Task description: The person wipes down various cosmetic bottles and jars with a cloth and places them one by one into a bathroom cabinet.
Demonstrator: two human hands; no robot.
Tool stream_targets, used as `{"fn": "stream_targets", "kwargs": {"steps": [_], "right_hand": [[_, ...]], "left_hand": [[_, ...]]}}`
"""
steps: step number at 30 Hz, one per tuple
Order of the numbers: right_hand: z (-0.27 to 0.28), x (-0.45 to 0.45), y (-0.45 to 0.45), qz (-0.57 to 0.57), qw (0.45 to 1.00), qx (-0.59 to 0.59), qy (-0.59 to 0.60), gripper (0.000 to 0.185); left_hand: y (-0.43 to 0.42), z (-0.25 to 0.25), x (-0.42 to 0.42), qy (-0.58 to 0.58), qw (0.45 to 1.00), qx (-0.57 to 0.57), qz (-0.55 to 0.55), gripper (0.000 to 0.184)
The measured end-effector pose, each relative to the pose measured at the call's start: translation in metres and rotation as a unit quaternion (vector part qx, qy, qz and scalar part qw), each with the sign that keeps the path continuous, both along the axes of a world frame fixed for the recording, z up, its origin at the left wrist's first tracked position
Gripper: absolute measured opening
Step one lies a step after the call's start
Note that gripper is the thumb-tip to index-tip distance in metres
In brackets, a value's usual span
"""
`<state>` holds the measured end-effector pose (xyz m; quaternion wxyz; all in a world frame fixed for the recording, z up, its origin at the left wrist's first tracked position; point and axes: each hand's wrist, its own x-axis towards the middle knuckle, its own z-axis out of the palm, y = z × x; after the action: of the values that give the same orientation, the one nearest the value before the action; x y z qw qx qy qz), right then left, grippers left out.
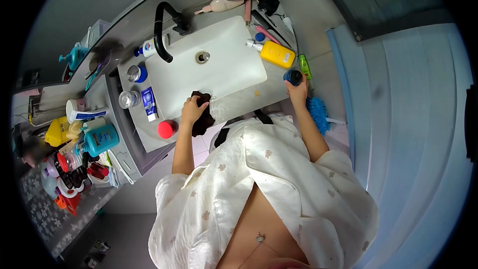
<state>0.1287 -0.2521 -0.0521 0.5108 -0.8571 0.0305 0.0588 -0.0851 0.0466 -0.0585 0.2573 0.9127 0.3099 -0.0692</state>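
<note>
Brown cloth (202, 125) is at the front edge of the sink (226, 77), held in my left hand (193, 110). My right hand (298, 92) grips a dark bottle (293, 76). Words on the yellow bottle (277, 54) are too small to read.

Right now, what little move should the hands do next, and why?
Maybe slide the dark cloth along the counter toward the brownish spot: the left hand has hold of the cloth, while the right hand holds the dark bottle.
</note>
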Motion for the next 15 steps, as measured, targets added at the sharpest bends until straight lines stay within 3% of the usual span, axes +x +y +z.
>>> {"fn": "stream_targets", "kwargs": {"steps": [4, 6, 8, 12, 15], "right_hand": [[0.018, -0.002, 0.015, -0.003, 0.992, 0.031, 0.120, 0.056], [0.025, -0.008, 0.030, 0.091, 0.950, 0.229, 0.191, 0.050], [0.027, -0.010, 0.052, 0.145, 0.932, 0.255, 0.214, 0.046], [0.047, -0.027, 0.112, 0.331, 0.878, 0.282, 0.198, 0.049], [0.053, -0.037, 0.146, 0.397, 0.856, 0.261, 0.204, 0.052]], "left_hand": [[0.004, -0.002, 0.002, -0.095, 0.993, -0.064, 0.041, 0.034], [0.002, 0.005, 0.006, -0.138, 0.982, -0.113, 0.065, 0.024], [-0.002, 0.012, 0.014, -0.237, 0.939, -0.223, 0.110, 0.021], [-0.022, 0.085, 0.038, -0.277, 0.938, -0.206, 0.008, 0.046], [-0.026, 0.099, 0.049, -0.314, 0.939, -0.117, -0.073, 0.060]]}}
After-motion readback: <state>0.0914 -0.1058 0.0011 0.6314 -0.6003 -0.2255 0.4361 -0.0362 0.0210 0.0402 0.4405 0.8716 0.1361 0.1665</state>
